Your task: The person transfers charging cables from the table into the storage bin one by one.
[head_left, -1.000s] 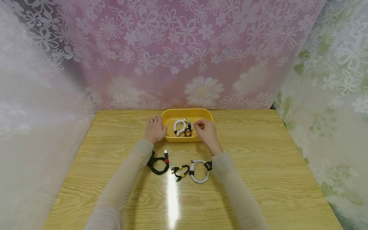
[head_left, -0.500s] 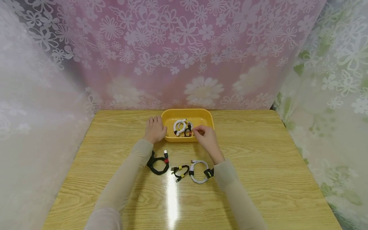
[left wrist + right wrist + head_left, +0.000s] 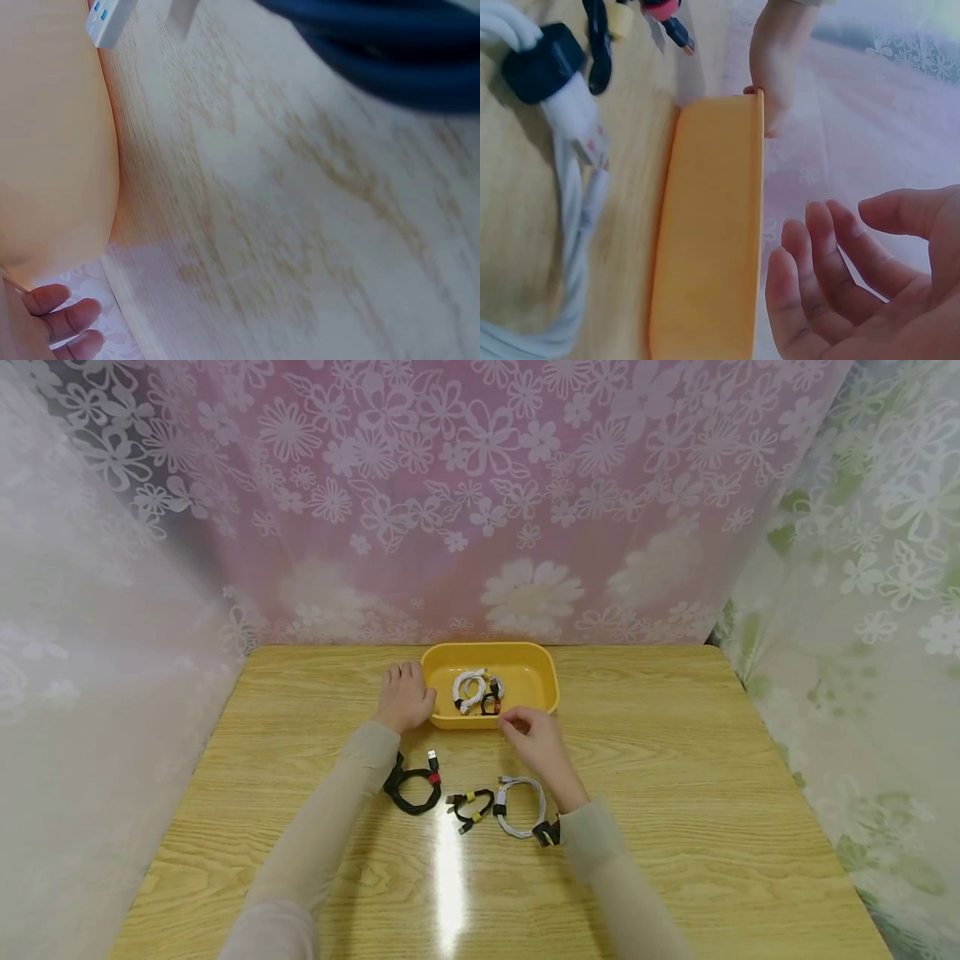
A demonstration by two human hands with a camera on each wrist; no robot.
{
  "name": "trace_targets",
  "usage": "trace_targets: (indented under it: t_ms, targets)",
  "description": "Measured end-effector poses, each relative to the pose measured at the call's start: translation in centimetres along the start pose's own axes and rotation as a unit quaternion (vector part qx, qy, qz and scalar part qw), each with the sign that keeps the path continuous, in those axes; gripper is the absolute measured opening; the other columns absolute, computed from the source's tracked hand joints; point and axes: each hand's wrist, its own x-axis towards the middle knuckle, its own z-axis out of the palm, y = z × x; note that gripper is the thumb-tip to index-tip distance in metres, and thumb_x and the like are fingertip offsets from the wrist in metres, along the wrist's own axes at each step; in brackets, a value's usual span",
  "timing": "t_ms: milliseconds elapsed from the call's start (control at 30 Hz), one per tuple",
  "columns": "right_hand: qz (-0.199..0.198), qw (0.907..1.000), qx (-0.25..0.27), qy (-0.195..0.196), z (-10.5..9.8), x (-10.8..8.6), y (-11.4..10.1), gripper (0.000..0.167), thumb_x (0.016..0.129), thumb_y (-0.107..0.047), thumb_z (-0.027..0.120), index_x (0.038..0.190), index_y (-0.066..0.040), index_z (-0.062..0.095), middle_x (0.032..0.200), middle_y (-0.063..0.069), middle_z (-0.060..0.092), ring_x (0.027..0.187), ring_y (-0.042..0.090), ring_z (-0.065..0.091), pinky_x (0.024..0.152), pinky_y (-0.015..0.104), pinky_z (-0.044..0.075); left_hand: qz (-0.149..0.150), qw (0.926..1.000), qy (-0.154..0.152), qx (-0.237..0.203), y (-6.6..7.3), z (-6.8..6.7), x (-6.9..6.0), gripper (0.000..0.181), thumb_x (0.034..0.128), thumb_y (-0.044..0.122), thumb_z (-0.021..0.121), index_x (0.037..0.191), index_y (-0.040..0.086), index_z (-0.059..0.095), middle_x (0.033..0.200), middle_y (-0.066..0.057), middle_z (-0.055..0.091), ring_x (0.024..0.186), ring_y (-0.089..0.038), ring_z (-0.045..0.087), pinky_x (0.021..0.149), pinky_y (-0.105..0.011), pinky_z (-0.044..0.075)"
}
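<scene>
The right hand (image 3: 543, 747) is by the front edge of the one yellow tray (image 3: 465, 723). Its fingers are softly bent, with only a small gap between them and the thumb, and they hold nothing. Just to the left of those fingertips, inside the tray, lie a white cable (image 3: 457, 689) in a loop and a black cable (image 3: 493, 688) with a red band. They bunch up, so I cannot count every cable in there. The left hand (image 3: 402, 697) touches the tray's left end; I cannot tell if its fingers grip the edge or just rest there. Three more cables lie on the wooden table (image 3: 675, 793), nearer the person than the tray: one big black loop (image 3: 415, 811) with a red band, one small black loop with two yellow bands (image 3: 476, 817), and one white loop (image 3: 519, 834) with a black band.
</scene>
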Motion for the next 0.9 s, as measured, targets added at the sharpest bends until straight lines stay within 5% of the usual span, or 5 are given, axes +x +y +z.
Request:
trace_targets:
  t_ms: [900]
  targets:
    - [0.016, 0.9942, -0.061, -0.087, 3.4, -5.1, 1.7, 0.007, 0.091, -0.01, 0.067, 0.093, -0.006, 0.072, 0.085, 0.001, 0.067, 0.073, 0.014, 0.059, 0.066, 0.033, 0.05, -0.001, 1.0, -0.004, 0.002, 0.1, 0.0, 0.0, 0.027, 0.1002, 0.025, 0.035, 0.111, 0.0, 0.041, 0.111, -0.021, 0.043, 0.104, -0.039, 0.036, 0.094, -0.049, 0.027]
